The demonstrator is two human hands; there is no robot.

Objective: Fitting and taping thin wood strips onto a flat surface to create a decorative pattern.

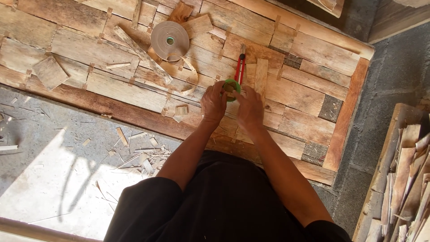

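I keep both hands, left hand and right hand, steady, fingers pinching the small green roll squarely over the wood panel.

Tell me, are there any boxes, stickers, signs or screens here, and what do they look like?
None show: no box, label, sign or screen.
Closest things are rolls:
Small round green tape roll, between the fingers of the left hand and right hand.
Big flat tan paper-tape roll, lying on the patchwork wooden panel, its loose end curling downward.
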